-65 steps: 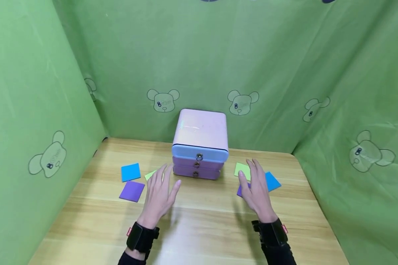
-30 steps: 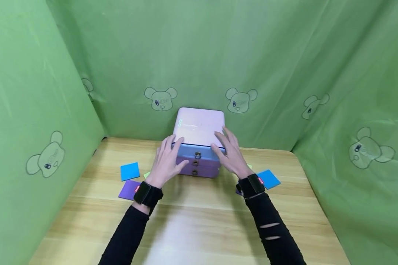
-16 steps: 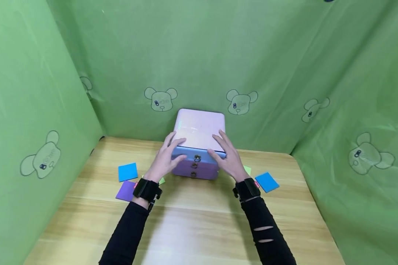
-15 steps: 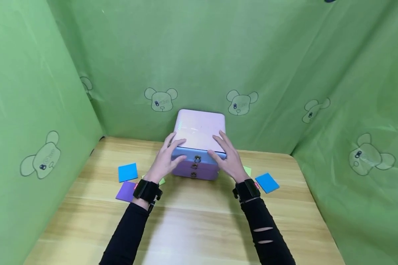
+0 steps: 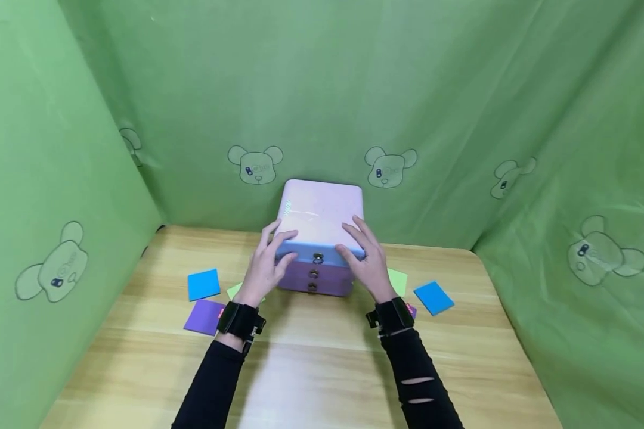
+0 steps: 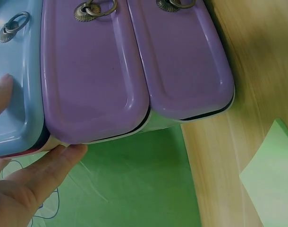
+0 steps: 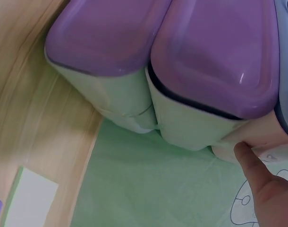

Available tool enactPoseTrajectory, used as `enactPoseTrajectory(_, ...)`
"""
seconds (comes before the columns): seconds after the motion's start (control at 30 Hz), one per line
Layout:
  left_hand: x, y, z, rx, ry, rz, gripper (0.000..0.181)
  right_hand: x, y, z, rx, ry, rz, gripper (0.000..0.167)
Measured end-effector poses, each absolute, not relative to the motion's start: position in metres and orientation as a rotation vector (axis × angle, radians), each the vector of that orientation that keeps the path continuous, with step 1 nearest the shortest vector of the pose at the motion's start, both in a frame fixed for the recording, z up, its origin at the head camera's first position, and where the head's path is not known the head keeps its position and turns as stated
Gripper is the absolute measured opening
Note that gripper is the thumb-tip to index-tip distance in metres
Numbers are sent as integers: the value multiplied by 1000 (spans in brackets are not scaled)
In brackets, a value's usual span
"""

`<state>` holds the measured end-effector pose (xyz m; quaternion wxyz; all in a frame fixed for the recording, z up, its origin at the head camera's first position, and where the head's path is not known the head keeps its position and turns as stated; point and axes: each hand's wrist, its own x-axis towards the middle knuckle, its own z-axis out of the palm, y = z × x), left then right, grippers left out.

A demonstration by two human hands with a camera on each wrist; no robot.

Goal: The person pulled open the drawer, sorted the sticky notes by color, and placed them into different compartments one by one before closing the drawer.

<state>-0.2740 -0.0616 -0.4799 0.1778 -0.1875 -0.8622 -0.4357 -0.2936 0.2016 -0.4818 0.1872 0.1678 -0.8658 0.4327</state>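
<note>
A three-tier drawer box with a pink top point(image 5: 322, 208), a blue top drawer point(image 5: 330, 255) and two purple drawers point(image 5: 327, 279) stands at the back of the table. At its left front corner my left hand point(image 5: 263, 265) grips the top tier, thumb on the blue front. On the opposite corner my right hand point(image 5: 370, 262) does likewise. The left wrist view shows fingers point(image 6: 54, 168) against the box's side near the purple drawer point(image 6: 94, 71) and a thumb on the blue front point(image 6: 14, 109). In the right wrist view a fingertip point(image 7: 243, 149) touches the top tier's side.
On the wooden table point(image 5: 311, 369) lie a blue square point(image 5: 204, 285), a purple square point(image 5: 204, 317) and a green one point(image 5: 235, 291) at left. At right are a blue square point(image 5: 433, 298), a green one point(image 5: 398, 281) and a partly hidden purple one. Green cloth point(image 5: 322, 89) surrounds the table.
Both hands have come from over the squares beside the box to its front corners. During the last half second they have stayed there, while the view has shifted slightly.
</note>
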Motion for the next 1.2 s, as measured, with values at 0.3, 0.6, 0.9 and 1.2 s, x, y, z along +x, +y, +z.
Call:
enactPoseTrajectory(0.3, -274, -59, -483, -472, -2443, -1189, 47, -292, 195, -484, 434, -2404, 1260, 49)
enactPoseTrajectory(0.6, -275, -61, -486, -461, -2443, -1183, 48, -292, 193, -488, 425, -2379, 1284, 46)
enactPoseTrajectory(0.9, -277, -61, -486, -482, -2426, -1181, 48, -293, 191, -490, 416, -2326, 1315, 44)
enactPoseTrajectory(1.2, -279, -64, -484, -498, -2433, -1212, 47, -294, 187, -492, 395, -2311, 1326, 43)
